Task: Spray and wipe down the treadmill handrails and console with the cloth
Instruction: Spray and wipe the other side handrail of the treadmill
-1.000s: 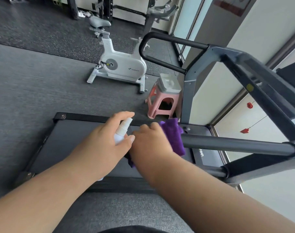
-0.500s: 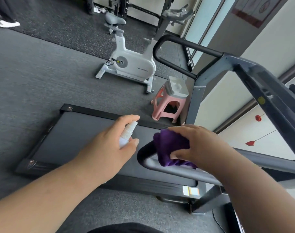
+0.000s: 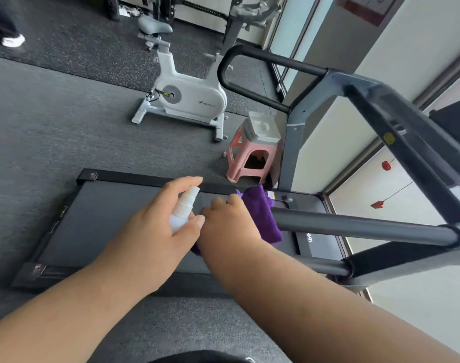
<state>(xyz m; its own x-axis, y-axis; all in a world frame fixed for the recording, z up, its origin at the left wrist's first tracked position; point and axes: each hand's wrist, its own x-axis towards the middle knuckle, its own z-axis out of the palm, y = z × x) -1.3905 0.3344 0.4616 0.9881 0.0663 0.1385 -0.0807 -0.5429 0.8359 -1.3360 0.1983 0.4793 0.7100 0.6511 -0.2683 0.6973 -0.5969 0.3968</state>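
Right hand point(image 3: 229, 226) wipes the near treadmill handrail point(image 3: 354, 226) with a purple cloth point(image 3: 263, 213); left hand point(image 3: 155, 231) grips a white spray bottle point(image 3: 183, 212).

The right hand's fingers curl over the cloth, wrapping it around the rail's free end, just beside the bottle. To wipe well, I judge the cloth should stay wrapped round the bar and slide along its whole length toward the console. The white exercise bike point(image 3: 187, 98) beyond reads "MERACH". Lettering on the treadmill deck point(image 3: 113, 218) is too skewed to read.
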